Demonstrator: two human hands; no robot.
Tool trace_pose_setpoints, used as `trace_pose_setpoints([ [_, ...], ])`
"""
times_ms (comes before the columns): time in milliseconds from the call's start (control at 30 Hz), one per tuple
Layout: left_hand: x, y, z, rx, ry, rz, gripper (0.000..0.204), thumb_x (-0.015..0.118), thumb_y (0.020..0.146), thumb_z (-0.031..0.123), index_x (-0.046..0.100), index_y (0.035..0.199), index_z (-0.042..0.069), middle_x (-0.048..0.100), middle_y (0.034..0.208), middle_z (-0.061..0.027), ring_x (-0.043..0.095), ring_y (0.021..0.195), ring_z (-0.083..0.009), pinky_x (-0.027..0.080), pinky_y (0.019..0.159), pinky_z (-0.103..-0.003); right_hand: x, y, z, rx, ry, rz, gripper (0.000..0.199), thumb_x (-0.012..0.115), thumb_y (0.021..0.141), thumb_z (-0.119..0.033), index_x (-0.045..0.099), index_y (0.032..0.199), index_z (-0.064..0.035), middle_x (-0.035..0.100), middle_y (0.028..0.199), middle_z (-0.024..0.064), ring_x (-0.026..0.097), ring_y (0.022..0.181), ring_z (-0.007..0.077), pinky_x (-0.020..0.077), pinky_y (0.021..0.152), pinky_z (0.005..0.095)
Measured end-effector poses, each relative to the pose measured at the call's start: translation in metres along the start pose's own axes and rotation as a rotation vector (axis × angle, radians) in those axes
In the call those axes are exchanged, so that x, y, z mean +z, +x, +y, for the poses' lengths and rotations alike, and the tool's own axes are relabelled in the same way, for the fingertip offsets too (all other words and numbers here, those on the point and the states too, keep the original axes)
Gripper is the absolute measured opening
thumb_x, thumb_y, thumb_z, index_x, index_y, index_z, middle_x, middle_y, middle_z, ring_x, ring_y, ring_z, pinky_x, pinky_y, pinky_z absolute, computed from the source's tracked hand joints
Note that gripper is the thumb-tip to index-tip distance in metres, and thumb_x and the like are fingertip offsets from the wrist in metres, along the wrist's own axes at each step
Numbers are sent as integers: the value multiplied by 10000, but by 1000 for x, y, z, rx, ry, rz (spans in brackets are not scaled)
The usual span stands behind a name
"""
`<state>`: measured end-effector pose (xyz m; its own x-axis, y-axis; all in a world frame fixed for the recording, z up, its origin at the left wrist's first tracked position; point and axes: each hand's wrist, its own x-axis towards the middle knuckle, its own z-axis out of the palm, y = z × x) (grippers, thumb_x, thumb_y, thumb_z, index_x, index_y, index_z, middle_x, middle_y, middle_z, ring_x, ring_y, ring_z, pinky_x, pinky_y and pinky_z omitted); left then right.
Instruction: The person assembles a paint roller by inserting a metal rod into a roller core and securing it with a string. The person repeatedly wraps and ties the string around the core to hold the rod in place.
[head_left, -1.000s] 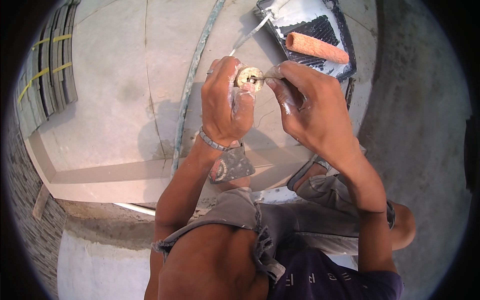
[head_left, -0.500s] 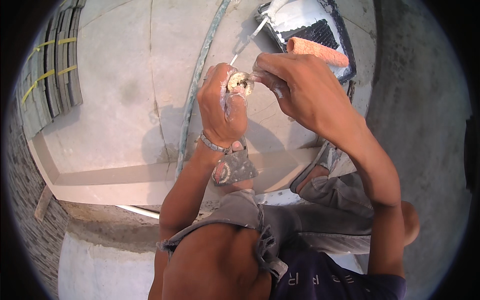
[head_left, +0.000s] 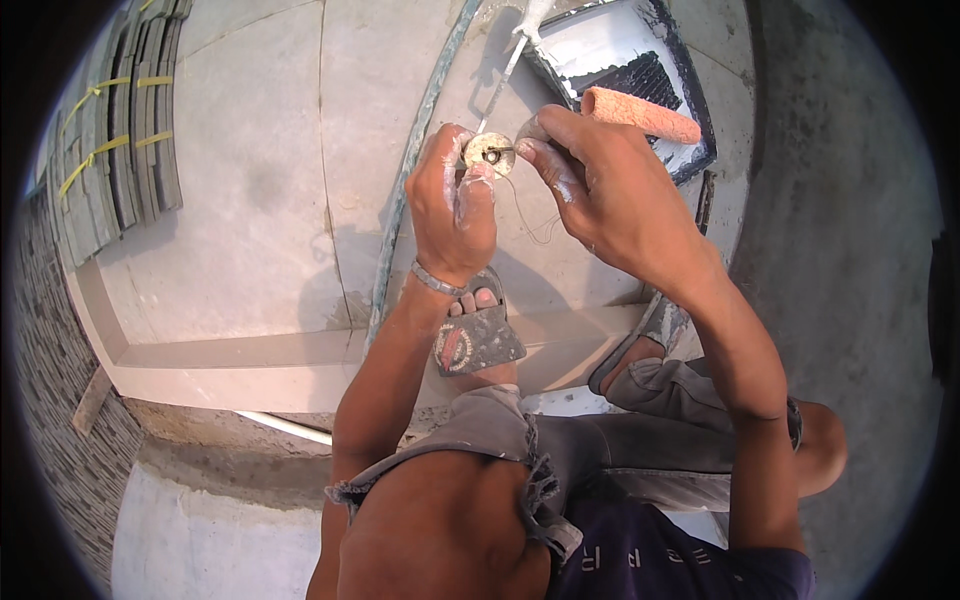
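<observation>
Edged forward over floor tiles (head_left: 250, 200), left grip (head_left: 453, 205) clamps a round piece (head_left: 482, 145), right grip (head_left: 615, 180) a dark strand (head_left: 504, 149).

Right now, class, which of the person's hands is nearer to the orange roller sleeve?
Right. In the picture, the right hand is just below the orange roller sleeve; the left hand is farther off, lower left, holding a pale round-ended piece.

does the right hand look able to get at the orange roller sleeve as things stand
Likely yes: the roller sleeve lies on the paint tray just past the right hand with nothing on top, though that hand seems busy at the round piece the left hand holds.
</observation>
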<state>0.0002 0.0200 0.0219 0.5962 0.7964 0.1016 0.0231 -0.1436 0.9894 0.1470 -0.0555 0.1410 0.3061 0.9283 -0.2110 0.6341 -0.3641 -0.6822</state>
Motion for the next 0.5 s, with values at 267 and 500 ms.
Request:
trace_pose_setpoints([
  [267,-1,1,9,-2,63,-16,139,549,876,122,515,883,-13,509,738,-202,515,635,-427,432,609,-470,-1,-2,-1,14,-25,-40,101,646,957,-59,630,1005,28,656,791,288,637,812,517,475,716,571],
  [500,-1,-1,20,-51,107,-45,108,559,855,69,521,892,-24,523,745,-197,525,637,-424,435,612,-468,-5,-3,9,-20,47,-68,106,645,981,-86,643,1036,5,643,793,277,612,812,518,461,707,563],
])
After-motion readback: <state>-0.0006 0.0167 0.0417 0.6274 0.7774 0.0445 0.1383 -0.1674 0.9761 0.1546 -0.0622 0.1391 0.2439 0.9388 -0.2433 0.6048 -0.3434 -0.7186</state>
